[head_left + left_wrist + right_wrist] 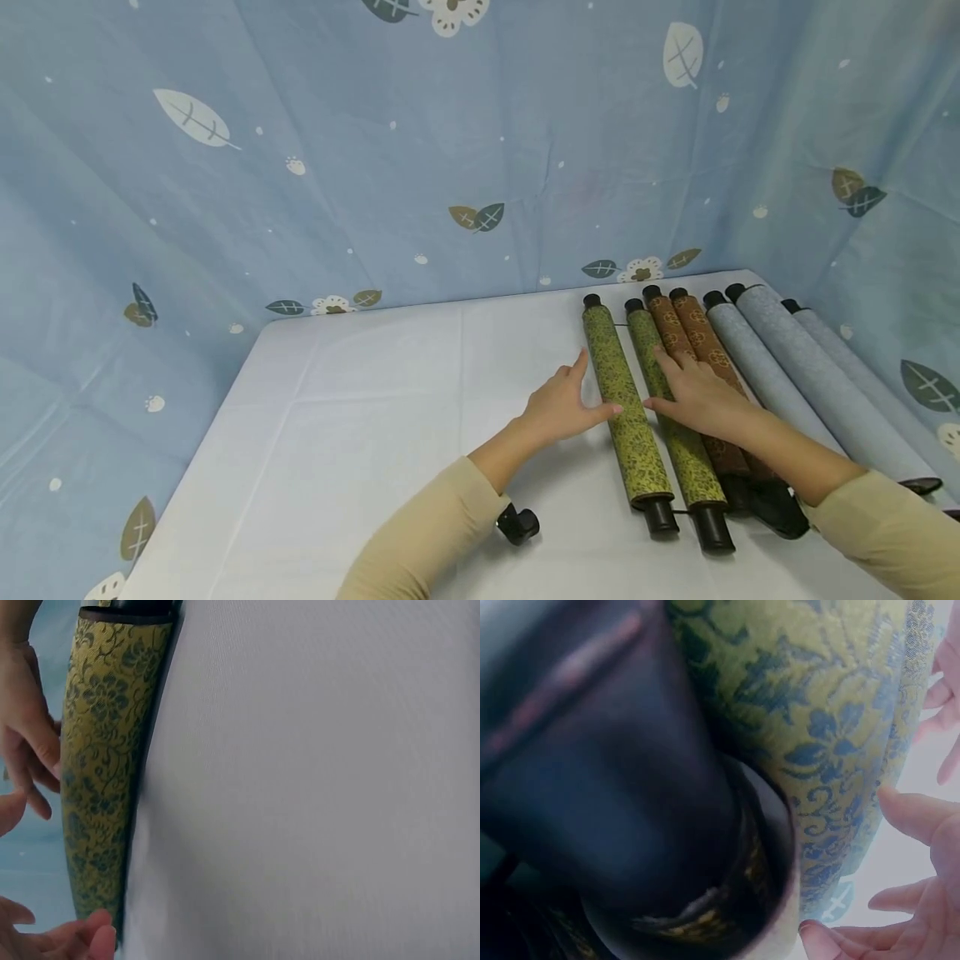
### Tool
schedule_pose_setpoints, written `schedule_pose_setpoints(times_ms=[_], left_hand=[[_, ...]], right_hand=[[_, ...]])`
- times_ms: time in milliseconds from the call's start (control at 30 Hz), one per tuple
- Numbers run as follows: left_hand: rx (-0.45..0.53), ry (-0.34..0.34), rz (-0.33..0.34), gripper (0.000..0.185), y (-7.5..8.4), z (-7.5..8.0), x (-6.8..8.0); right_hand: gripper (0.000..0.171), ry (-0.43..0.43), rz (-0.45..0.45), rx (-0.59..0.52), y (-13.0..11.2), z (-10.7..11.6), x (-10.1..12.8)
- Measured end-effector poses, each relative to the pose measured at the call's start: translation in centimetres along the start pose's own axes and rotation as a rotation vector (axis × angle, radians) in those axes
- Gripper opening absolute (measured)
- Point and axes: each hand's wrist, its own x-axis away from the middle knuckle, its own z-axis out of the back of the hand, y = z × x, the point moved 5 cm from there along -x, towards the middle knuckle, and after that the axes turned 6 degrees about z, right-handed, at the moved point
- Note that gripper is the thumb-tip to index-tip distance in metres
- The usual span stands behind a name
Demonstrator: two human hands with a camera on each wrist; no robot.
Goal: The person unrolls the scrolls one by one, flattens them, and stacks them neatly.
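While touched (lightly): seven scrolls (pixel 626 408).

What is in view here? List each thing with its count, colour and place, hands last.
Green scrolls: 2, olive-green floral with black end caps, leftmost in the row on the table's right side.
Brown scrolls: 2, brown patterned, right of the green ones.
Grey-blue scrolls: 3, pale grey-blue, at the right edge.
Table: 1, white cloth cover.
Backdrop: 1, blue fabric with leaf and flower print, behind and to both sides.
Left hand: fingers straight, touching the leftmost green scroll's left side.
Right hand: flat on the second green scroll and the brown ones.
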Motion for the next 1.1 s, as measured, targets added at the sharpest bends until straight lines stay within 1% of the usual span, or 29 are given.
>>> schedule_pose_setpoints(times_ms=[167, 333, 433, 567, 633, 767, 900, 1000, 1100], left_hand=[[0.008, -0.013, -0.007, 0.094, 0.6, -0.7, -0.5], [-0.009, -0.022, -0.006, 0.091, 1.6, -0.9, -1.2], [-0.029, -0.04, 0.023, 0.092, 2.1, -1.2, -1.5], [-0.071, -0.051, 0.069, 0.097, 2.5, -1.7, -1.8], [-0.094, -0.047, 0.082, 0.1, 2.6, -2.0, -1.9], [-0.147, -0.028, 0.086, 0.097, 2.7, -2.6, -2.2], [-0.181, -0.002, 0.099, 0.093, 2.8, -2.8, -2.6], [-0.159, -0.012, 0.118, 0.088, 2.8, -2.9, -2.8], [-0.086, -0.055, 0.134, 0.083, 2.7, -3.2, -3.0]], right_hand=[[0.087, -0.022, -0.02, -0.04, 0.0, -0.3, -0.1], [0.085, -0.029, -0.023, -0.053, 0.0, -0.6, -0.3], [0.082, -0.032, -0.017, -0.041, 0.0, -0.8, -0.4], [0.077, -0.045, -0.012, -0.028, 0.0, -1.0, -0.6], [0.076, -0.066, -0.012, -0.041, -0.1, -1.2, -0.7], [0.073, -0.108, -0.019, -0.078, -0.1, -1.5, -0.8], [0.074, -0.121, -0.027, -0.1, 0.0, -1.5, -0.8], [0.075, -0.121, -0.025, -0.116, 0.1, -1.4, -0.8], [0.074, -0.122, -0.027, -0.131, 0.1, -1.4, -0.9]])
